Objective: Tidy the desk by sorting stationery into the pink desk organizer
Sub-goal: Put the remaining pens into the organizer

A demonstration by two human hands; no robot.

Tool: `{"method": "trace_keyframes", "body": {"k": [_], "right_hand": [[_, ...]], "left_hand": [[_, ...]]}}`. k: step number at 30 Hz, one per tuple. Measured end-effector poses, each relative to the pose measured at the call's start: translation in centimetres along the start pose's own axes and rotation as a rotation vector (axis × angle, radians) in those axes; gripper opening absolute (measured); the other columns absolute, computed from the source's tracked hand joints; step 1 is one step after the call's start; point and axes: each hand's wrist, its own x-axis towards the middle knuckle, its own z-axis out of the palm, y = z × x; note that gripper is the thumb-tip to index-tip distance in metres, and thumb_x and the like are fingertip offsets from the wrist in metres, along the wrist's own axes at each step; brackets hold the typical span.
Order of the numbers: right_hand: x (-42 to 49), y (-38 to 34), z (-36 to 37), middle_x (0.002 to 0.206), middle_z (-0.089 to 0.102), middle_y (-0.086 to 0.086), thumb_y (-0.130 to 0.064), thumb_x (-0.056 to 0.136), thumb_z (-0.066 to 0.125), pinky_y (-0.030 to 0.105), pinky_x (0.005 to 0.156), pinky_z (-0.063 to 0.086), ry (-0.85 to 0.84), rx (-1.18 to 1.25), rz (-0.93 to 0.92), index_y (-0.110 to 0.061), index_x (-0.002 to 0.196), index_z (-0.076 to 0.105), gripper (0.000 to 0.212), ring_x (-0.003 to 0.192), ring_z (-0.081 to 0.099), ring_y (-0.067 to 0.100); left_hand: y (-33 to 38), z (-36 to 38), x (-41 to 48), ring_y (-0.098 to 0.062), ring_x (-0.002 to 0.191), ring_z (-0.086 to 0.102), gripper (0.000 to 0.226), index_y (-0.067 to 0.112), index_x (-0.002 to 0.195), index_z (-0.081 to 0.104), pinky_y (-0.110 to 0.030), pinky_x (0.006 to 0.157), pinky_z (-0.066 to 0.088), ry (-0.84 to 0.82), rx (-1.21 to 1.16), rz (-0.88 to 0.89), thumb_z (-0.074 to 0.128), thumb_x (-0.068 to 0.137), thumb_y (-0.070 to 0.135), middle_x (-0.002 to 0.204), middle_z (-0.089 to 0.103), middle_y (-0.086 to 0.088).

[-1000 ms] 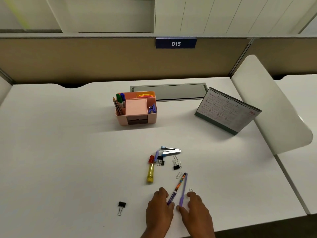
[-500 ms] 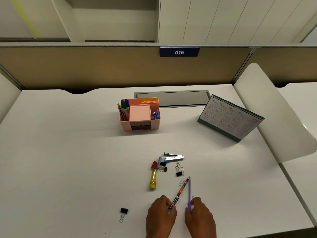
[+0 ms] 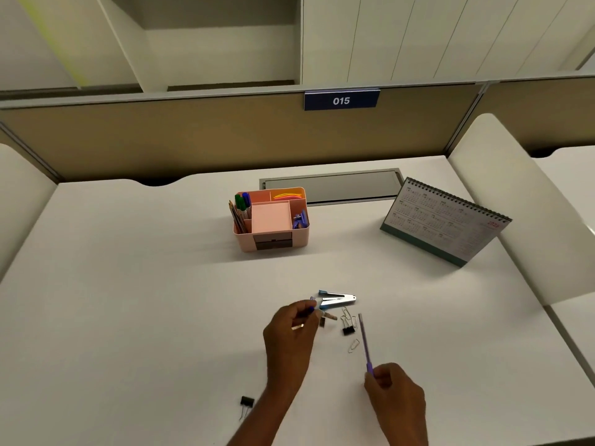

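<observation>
The pink desk organizer [image 3: 245, 243] stands at the middle back of the desk, with pens and pencils in its left slot. My left hand [image 3: 289, 339] is closed around a patterned pen [image 3: 298, 326], over the spot where the loose stationery lies; a blue tip sticks out by my fingers. My right hand [image 3: 394, 391] holds a purple pen [image 3: 364, 342] by its lower end, pointing away from me. A silver and blue stapler [image 3: 336, 300], black binder clips [image 3: 347, 328] and a paper clip [image 3: 353, 346] lie between my hands.
Another black binder clip [image 3: 246, 403] lies near the front edge, left of my left arm. A desk calendar [image 3: 444, 223] stands at the back right. A grey cable hatch [image 3: 331, 185] sits behind the organizer. White side dividers [image 3: 515, 201] flank the desk.
My left hand has moved forward with the patterned pen and now covers the yellow highlighter. My right hand has lifted the purple pen and drawn to the right.
</observation>
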Motion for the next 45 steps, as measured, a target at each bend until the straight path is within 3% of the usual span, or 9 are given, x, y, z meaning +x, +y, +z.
{"method": "trace_keyframes", "body": {"k": [3, 6, 10, 13, 15, 18, 21, 37, 45], "right_hand": [[0.4, -1.7, -1.2, 0.068, 0.071, -0.018, -0.026, 0.083, 0.081, 0.015, 0.062, 0.049, 0.048, 0.166, -0.069, -0.03, 0.08, 0.068, 0.015, 0.066, 0.067, -0.002], [1.3, -3.8, -2.5, 0.075, 0.073, -0.017, -0.026, 0.085, 0.081, 0.027, 0.068, 0.059, 0.072, 0.302, -0.122, -0.032, 0.084, 0.07, 0.012, 0.069, 0.07, 0.003], [2.7, -6.8, -3.9, 0.076, 0.074, -0.012, -0.023, 0.087, 0.077, 0.014, 0.066, 0.053, 0.114, 0.413, -0.215, -0.032, 0.087, 0.072, 0.011, 0.073, 0.071, 0.005], [3.7, -8.3, -4.0, 0.079, 0.075, -0.008, -0.019, 0.088, 0.077, 0.02, 0.069, 0.056, 0.116, 0.476, -0.246, -0.032, 0.089, 0.074, 0.014, 0.074, 0.072, 0.01], [4.3, -8.9, -3.8, 0.08, 0.075, -0.008, -0.017, 0.089, 0.076, 0.021, 0.07, 0.057, 0.12, 0.493, -0.271, -0.032, 0.091, 0.074, 0.016, 0.075, 0.072, 0.011], [4.8, -9.5, -3.6, 0.083, 0.075, -0.009, -0.017, 0.09, 0.075, 0.017, 0.068, 0.055, 0.12, 0.493, -0.311, -0.033, 0.093, 0.074, 0.016, 0.076, 0.072, 0.01], [5.0, -9.9, -3.5, 0.086, 0.075, -0.009, -0.018, 0.091, 0.075, 0.012, 0.067, 0.053, 0.124, 0.493, -0.331, -0.032, 0.095, 0.074, 0.015, 0.077, 0.072, 0.009], [12.0, -19.2, -3.8, 0.096, 0.072, -0.011, -0.022, 0.091, 0.076, 0.011, 0.078, 0.053, 0.226, 0.317, -0.706, -0.018, 0.107, 0.074, 0.017, 0.088, 0.067, 0.001], [18.0, -27.8, -1.9, 0.094, 0.073, 0.001, -0.016, 0.092, 0.074, 0.035, 0.077, 0.06, 0.284, 0.22, -0.89, -0.012, 0.106, 0.071, 0.015, 0.083, 0.069, 0.012]], "left_hand": [[2.2, -0.7, 2.7, -0.002, 0.088, 0.073, 0.019, 0.024, 0.105, 0.079, -0.014, 0.079, 0.056, 0.029, -0.004, 0.09, 0.079, 0.087, 0.016, 0.097, 0.077, 0.012], [4.7, -1.5, 5.8, 0.0, 0.091, 0.072, 0.025, 0.017, 0.114, 0.077, -0.013, 0.081, 0.056, 0.08, 0.054, 0.256, 0.078, 0.089, 0.016, 0.101, 0.076, 0.01], [7.8, -1.9, 11.1, -0.002, 0.097, 0.072, 0.031, 0.013, 0.119, 0.075, -0.011, 0.084, 0.055, 0.128, 0.115, 0.404, 0.078, 0.089, 0.019, 0.109, 0.075, 0.006], [9.7, -1.7, 15.6, -0.001, 0.089, 0.071, 0.026, 0.016, 0.114, 0.077, -0.008, 0.08, 0.053, 0.195, 0.192, 0.477, 0.079, 0.088, 0.023, 0.105, 0.077, 0.007], [10.3, -1.3, 18.3, -0.004, 0.087, 0.072, 0.024, 0.016, 0.111, 0.079, -0.016, 0.081, 0.056, 0.209, 0.214, 0.498, 0.078, 0.088, 0.024, 0.103, 0.078, 0.004], [10.3, -0.5, 21.7, -0.009, 0.09, 0.073, 0.024, 0.018, 0.111, 0.079, -0.032, 0.086, 0.06, 0.212, 0.3, 0.506, 0.076, 0.089, 0.027, 0.104, 0.079, 0.002], [9.6, 0.1, 23.9, -0.013, 0.091, 0.074, 0.025, 0.016, 0.112, 0.079, -0.036, 0.087, 0.06, 0.179, 0.384, 0.519, 0.075, 0.09, 0.027, 0.105, 0.079, 0.0], [5.6, 2.4, 28.0, -0.02, 0.099, 0.071, 0.028, 0.017, 0.117, 0.076, -0.028, 0.078, 0.052, 0.074, 0.55, 0.381, 0.072, 0.093, 0.031, 0.112, 0.077, -0.002], [5.3, 3.0, 28.5, -0.02, 0.1, 0.071, 0.029, 0.016, 0.12, 0.075, -0.028, 0.08, 0.053, 0.075, 0.531, 0.383, 0.068, 0.096, 0.032, 0.116, 0.076, -0.003]]}}
